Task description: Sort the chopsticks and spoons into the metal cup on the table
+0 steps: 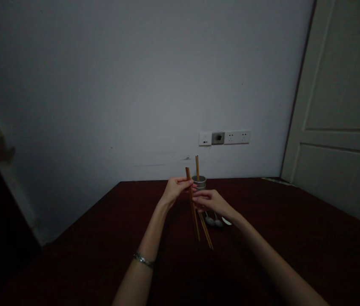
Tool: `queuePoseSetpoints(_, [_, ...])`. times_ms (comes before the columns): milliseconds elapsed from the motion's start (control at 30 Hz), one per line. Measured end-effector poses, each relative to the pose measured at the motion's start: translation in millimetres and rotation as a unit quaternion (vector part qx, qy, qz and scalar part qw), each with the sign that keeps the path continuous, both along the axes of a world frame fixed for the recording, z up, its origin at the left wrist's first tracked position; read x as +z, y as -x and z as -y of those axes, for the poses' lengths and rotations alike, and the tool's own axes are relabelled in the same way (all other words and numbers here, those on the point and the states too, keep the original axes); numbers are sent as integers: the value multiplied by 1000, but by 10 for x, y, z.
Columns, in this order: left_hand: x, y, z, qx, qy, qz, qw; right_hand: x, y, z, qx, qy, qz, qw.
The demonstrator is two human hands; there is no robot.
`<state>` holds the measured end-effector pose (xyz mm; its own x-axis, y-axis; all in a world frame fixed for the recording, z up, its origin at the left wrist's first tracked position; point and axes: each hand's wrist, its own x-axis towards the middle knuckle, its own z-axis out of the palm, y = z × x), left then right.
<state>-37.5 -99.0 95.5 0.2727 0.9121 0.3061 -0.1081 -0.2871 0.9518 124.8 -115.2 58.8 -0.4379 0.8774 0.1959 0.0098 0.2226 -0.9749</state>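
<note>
Between both hands a pair of chopsticks (192, 209) is held tilted, tips pointing down toward me. My left hand (176, 187) pinches it near the upper end, and my right hand (210, 201) grips it just below. Beneath my right hand, more chopsticks (206, 231) lie on the table. Beside them rest two metal spoons (210, 221) and a pale, shiny utensil (226, 221), all partly covered by my right hand and wrist. Behind the hands stands a metal cup (201, 182) with another pair of chopsticks (197, 168) upright in it.
The dark red table (103, 238) reaches back to a pale wall. Sockets and a switch (224, 137) are on that wall. A white door (342, 140) stands at the right, and a thin strip (277, 181) lies at the table's back right edge.
</note>
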Motion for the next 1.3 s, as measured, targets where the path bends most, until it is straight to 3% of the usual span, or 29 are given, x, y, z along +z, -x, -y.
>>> queuePoseSetpoints(100, [34, 19, 34, -2, -23, -6, 1000, 251, -66, -18, -60, -95, -9, 994])
queuePoseSetpoints(233, [62, -8, 86, -10, -43, -19, 999, 592, -79, -11, -111, -250, 39, 961])
queuePoseSetpoints(367, [59, -57, 104, -21, -42, -32, 998, 760, -23, -33, -126, -326, 85, 933])
queuePoseSetpoints(667, [-14, -74, 49, -14, -36, -39, 999, 712, 42, -107, -184, -348, 104, 913])
queuePoseSetpoints(1000, [-44, -73, 53, -7, -44, -49, 998, 657, 36, -106, -171, -324, 98, 925])
queuePoseSetpoints(1300, [-49, -83, 22, -19, -35, -34, 999, 725, 13, -60, -175, -339, 112, 917])
